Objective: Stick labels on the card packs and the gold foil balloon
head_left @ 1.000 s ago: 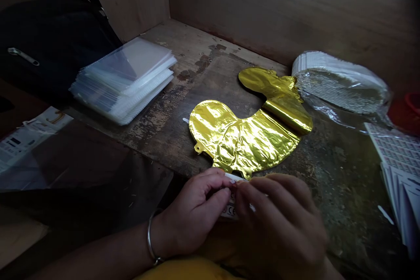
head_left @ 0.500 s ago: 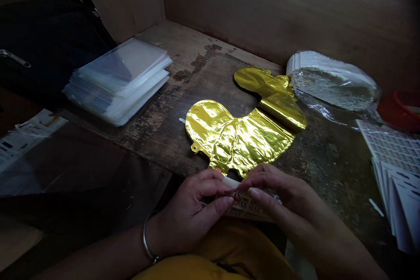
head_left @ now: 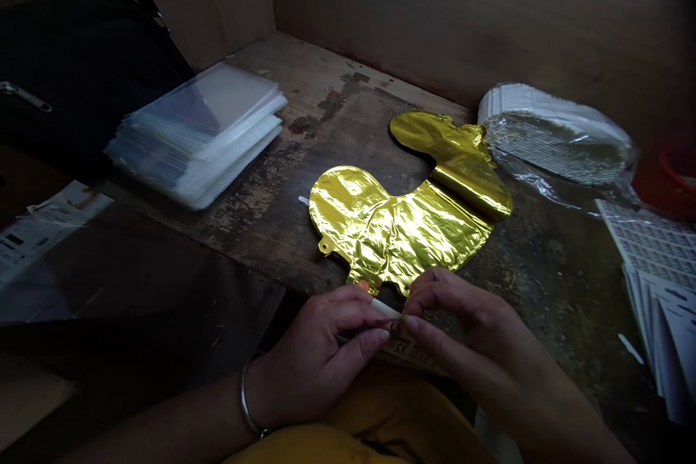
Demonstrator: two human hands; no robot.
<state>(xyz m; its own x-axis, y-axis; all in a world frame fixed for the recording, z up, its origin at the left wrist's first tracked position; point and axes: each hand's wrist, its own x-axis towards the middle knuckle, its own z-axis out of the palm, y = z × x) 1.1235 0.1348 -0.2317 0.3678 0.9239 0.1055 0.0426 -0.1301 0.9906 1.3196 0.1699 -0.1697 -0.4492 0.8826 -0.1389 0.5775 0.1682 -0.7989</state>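
My left hand (head_left: 331, 341), a silver bangle on its wrist, grips a sheet of printed stickers (head_left: 407, 349) between thumb and fingers. The sheet's white edge curls up between the two hands. At that edge my right hand (head_left: 478, 333) has thumb and forefinger pinched together; whether a single sticker is between them is hidden. Just beyond my fingers lies a flat, uninflated gold foil balloon (head_left: 418, 225), curved, with small tabs along its near side. Its far part is folded over. A small orange spot (head_left: 363, 286) shows on its near tab.
A stack of clear plastic sleeves (head_left: 201, 138) sits at left, beside a dark bag (head_left: 81, 72). A plastic-wrapped white bundle (head_left: 560, 134) lies at back right, near a red container (head_left: 663, 185). Printed cards (head_left: 652, 290) are fanned at the right. Wooden walls close the table's back.
My right thumb and forefinger have closed together at the sheet's edge, where they were apart before. My left hand keeps its grip. The view has shifted slightly.
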